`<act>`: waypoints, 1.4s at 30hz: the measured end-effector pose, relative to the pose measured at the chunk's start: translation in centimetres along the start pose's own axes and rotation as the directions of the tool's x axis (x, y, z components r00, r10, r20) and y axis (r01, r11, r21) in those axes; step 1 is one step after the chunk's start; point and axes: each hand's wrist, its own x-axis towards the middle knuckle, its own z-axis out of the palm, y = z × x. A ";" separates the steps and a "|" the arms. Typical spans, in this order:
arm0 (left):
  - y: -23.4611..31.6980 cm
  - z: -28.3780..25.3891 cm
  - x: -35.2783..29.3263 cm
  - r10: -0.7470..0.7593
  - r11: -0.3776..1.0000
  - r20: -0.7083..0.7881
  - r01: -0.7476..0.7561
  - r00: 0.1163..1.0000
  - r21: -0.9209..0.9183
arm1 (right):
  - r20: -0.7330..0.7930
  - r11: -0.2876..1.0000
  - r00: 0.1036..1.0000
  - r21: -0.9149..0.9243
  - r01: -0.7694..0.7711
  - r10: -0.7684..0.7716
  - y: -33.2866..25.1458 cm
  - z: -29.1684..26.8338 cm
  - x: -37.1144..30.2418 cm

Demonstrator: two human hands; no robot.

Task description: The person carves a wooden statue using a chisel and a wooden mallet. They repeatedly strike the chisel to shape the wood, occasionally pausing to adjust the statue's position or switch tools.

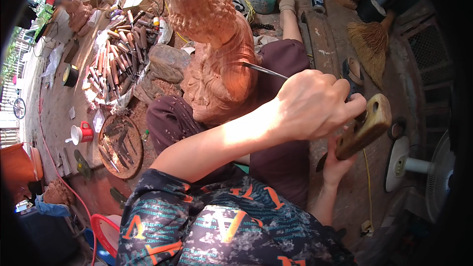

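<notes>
A chisel (263,70) is gripped by the left hand (310,103), tip set against the wooden statue (217,54) (at 12 o'clock). A wooden mallet (367,125) is clasped by the right hand (337,160).

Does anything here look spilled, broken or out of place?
Nothing looks broken. Wood chips lie on the person's lap beside the wooden statue, and chisels lie jumbled on the floor to the left, not in rows.
</notes>
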 end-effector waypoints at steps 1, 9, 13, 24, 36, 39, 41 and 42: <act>0.0 -0.1 0.1 0.001 1.000 0.001 -0.001 1.000 -0.001 | -0.006 0.999 1.000 0.045 0.024 -0.024 0.0 -0.3 0.3; 0.0 0.2 -0.3 -0.002 1.000 -0.021 0.002 1.000 0.016 | -0.011 0.990 0.999 0.138 -0.042 0.044 0.0 -0.6 0.2; 0.1 0.0 -0.2 0.001 1.000 -0.013 -0.001 1.000 0.022 | -0.020 0.991 0.993 -0.062 0.118 -0.120 0.3 -0.5 0.3; 0.0 0.0 -0.1 -0.003 0.999 -0.087 0.007 0.996 0.046 | -0.050 0.993 0.993 -0.054 0.102 -0.104 -0.9 -0.9 0.9; -0.1 -0.4 0.3 -0.015 0.998 -0.166 0.024 0.986 0.053 | -0.083 0.991 0.995 0.127 -0.040 0.051 -2.7 -0.8 1.1; -0.1 -0.6 -0.1 -0.016 0.994 -0.204 0.039 0.979 0.107 | 0.014 0.949 0.973 -0.220 0.226 -0.228 -1.4 -1.0 1.5; 0.1 -0.9 0.2 0.005 0.996 -0.202 0.012 0.979 0.083 | -0.059 0.990 0.998 0.137 0.024 -0.016 -2.0 -1.0 1.4; 0.3 -1.0 0.3 0.012 0.998 -0.203 0.003 0.979 0.069 | -0.064 0.948 0.993 0.311 -0.072 0.097 -2.4 -0.9 1.4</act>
